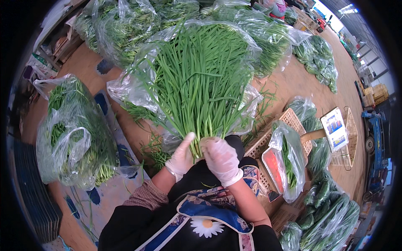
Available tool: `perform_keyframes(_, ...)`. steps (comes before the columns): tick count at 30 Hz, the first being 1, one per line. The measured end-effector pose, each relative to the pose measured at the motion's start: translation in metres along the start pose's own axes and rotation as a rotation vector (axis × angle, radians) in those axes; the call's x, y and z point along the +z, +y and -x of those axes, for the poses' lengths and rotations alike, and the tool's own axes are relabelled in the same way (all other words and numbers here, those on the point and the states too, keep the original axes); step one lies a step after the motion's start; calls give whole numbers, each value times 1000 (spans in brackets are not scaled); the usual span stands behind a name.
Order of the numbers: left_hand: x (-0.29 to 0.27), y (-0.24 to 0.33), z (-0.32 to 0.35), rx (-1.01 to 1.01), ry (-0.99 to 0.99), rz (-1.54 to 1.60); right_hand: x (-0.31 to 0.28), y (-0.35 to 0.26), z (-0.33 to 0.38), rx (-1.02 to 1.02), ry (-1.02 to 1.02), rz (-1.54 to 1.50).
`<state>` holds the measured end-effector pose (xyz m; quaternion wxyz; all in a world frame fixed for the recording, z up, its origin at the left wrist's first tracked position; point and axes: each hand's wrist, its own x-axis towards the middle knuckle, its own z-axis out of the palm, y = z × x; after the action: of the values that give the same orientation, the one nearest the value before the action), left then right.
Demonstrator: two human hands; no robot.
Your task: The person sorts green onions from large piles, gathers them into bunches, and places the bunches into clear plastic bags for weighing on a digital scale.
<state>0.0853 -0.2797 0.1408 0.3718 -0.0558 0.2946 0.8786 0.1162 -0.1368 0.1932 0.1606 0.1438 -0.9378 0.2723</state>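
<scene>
"In front of the person's lap, what do you count?"

"One bunch of greens (199, 96), stem ends toward the body, long leaves fanned outward above crumpled clear plastic (134, 90)."

"And the hands?"

"Two, each in a whitish glove. The left hand (180, 158) is clamped on the lower stems, its thumb pointing up. The right hand (222, 161) is curled against the same stems from the other side; I cannot tell whether its fingers pinch any."

"What is on the person's left?"

"One bulging clear bag (75, 138) full of greens, with one grey board (119, 129), patched in dark blue, running past it."

"And on the right?"

"One red tray (270, 161) with one long bag (289, 161) of greens lying over it, and one white panel (335, 129) on a post nearby."

"Farther out?"

"Several bagged heaps (125, 31), overlapping too much for a sure count."

"Anything on the apron (197, 209)?"

"One large white daisy (207, 226)."
</scene>
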Motion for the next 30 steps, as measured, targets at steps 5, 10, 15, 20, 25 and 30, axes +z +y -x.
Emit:
perform_keyframes(5, -7, -1, -9, 76, 114, 66, -9, -16, 15, -42, -359, -455)
perform_keyframes(10, -24, 0, -7, 13, 108, 80, -51, -3, 14, -66, -905, -383)
perform_keyframes(15, -16, 1, -12, -38, 53, 124, -1, 118, 25, 331, -125, 102)
perform_keyframes(20, -27, -3, -19, -37, -8, 93, 32, 94, -19, 619, -514, 208)
perform_keyframes(25, -5, 1, -16, 174, 242, -387, 54, 126, 9, 683, -85, -1170)
perform_keyframes(30, 12, -29, -37, 568, 221, -1661, 26, 59, 3, 693, -261, -1349)
